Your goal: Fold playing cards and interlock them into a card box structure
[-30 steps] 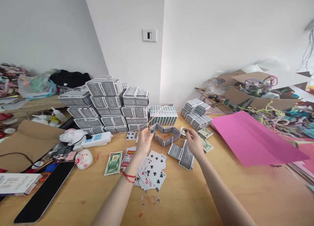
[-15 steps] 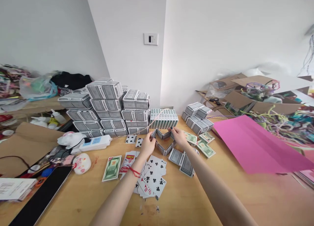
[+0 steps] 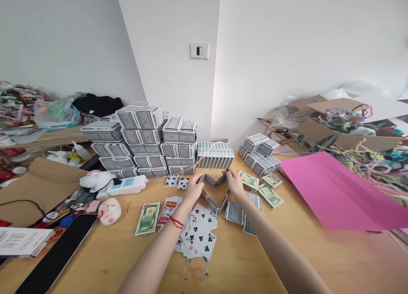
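Observation:
A heart-shaped ring made of folded playing cards (image 3: 216, 196) stands on the wooden table (image 3: 255, 260). My left hand (image 3: 194, 190) grips its left upper lobe with closed fingers. My right hand (image 3: 235, 184) pinches the right upper lobe. A thin pale string runs from my left hand up toward the card boxes. Loose face-up club cards (image 3: 199, 234) lie just below the heart. Face-down cards (image 3: 239, 213) lie under my right forearm.
Stacks of card boxes (image 3: 143, 141) stand behind, with a smaller pile (image 3: 259, 154) at the right. Toy banknotes (image 3: 147, 217) and more notes (image 3: 261, 185) lie around. A pink sheet (image 3: 338, 192) covers the right side; a power strip (image 3: 126, 184) and black tablet (image 3: 54, 260) sit at the left.
My right hand moved left from the face-down cards onto the heart's right side. Both hands now squeeze the ring, which has narrowed into a clearer heart shape.

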`<state>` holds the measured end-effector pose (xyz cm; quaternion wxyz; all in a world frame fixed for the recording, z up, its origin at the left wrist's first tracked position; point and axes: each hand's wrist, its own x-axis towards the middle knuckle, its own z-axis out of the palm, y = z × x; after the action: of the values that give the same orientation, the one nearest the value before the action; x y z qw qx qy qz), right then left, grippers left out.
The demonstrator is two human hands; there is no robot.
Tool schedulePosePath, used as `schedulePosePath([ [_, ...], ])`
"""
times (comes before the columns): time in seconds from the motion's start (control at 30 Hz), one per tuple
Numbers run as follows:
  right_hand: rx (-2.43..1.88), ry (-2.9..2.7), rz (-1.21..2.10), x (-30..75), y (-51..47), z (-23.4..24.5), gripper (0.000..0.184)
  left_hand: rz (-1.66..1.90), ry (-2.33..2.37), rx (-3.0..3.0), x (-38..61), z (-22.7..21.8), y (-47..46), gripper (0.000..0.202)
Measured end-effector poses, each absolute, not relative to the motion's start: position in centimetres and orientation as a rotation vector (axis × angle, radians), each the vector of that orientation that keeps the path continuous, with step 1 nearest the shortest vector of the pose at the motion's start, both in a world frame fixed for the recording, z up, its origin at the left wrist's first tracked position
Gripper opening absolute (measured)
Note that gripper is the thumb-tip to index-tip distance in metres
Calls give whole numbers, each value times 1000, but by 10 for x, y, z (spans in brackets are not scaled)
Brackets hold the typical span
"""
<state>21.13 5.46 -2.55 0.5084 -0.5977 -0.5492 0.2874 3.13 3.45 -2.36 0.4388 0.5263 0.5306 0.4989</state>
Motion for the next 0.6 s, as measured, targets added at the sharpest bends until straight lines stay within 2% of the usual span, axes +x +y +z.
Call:
schedulePosePath([
  [0.23, -1434, -1381, 692, 221, 55, -27, 29, 1243, 1214, 1375, 34, -23, 49, 44],
  [0.6, -1493, -1355, 639, 219, 54, -36, 30, 1266, 1179, 1425, 39, -26, 46, 47],
])
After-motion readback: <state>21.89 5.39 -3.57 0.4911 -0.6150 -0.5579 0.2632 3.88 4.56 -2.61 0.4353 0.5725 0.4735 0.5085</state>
